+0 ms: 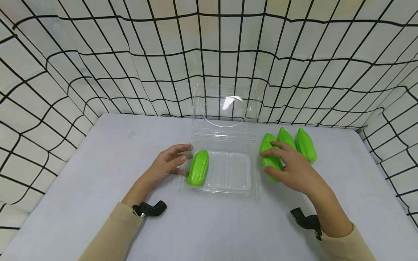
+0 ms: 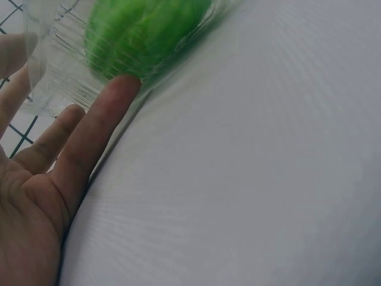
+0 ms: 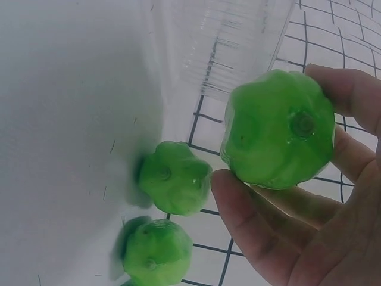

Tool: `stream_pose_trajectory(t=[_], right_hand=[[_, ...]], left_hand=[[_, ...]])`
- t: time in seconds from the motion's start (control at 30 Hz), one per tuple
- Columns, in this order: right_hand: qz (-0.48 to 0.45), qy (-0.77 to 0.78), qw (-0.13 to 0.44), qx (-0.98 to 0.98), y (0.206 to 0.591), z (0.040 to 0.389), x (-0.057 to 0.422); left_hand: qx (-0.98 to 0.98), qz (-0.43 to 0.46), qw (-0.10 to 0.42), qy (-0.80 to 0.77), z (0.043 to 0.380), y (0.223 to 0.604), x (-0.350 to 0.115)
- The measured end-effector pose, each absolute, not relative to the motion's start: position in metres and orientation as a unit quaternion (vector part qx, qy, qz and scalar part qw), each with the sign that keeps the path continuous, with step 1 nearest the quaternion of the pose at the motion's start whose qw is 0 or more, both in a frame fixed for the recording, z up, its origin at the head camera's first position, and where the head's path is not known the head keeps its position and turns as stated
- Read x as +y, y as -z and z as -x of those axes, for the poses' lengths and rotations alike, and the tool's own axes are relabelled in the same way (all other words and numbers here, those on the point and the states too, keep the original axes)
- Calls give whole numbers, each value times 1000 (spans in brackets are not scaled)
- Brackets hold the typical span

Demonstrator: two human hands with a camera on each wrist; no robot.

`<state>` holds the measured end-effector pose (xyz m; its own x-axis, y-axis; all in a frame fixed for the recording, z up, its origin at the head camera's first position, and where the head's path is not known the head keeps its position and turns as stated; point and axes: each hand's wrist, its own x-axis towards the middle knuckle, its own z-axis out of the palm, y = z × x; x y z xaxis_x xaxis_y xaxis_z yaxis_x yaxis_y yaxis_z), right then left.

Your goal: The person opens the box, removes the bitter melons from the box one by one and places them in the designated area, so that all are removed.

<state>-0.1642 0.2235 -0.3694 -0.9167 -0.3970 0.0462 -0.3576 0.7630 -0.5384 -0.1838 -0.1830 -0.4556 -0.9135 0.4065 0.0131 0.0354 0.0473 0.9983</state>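
Note:
My right hand [image 1: 294,166] grips a green, lobed toy fruit [image 3: 280,131] between thumb and fingers, to the right of a clear plastic clamshell box [image 1: 233,170]. In the right wrist view its round end with a small stem knob faces the camera. Two more such fruits, one [image 1: 285,137] near the gripped one and another [image 1: 306,145] farther right, lie on the table beyond this hand. Inside the box, along its left wall, lies a fourth green fruit [image 1: 198,168]. My left hand [image 1: 166,161] touches the box's left side with its fingers extended.
The box's clear lid [image 1: 225,108] stands raised at the back, near the netting. A white table [image 1: 209,224] carries everything. Black grid netting [image 1: 218,50] over white walls encloses the back and both sides. Black wrist mounts [image 1: 150,209] sit on both forearms.

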Motion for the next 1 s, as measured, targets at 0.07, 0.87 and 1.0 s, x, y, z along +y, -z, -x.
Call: stream_pose_trajectory(t=[0.07, 0.87, 1.0], right_hand=[[201, 278, 35, 939, 370, 165, 223], [203, 267, 32, 942, 372, 165, 221], [202, 265, 32, 942, 372, 164, 221]], left_hand=[[711, -154, 138, -672, 184, 456, -183], [712, -161, 135, -670, 184, 456, -183], [712, -163, 134, -670, 184, 456, -183]])
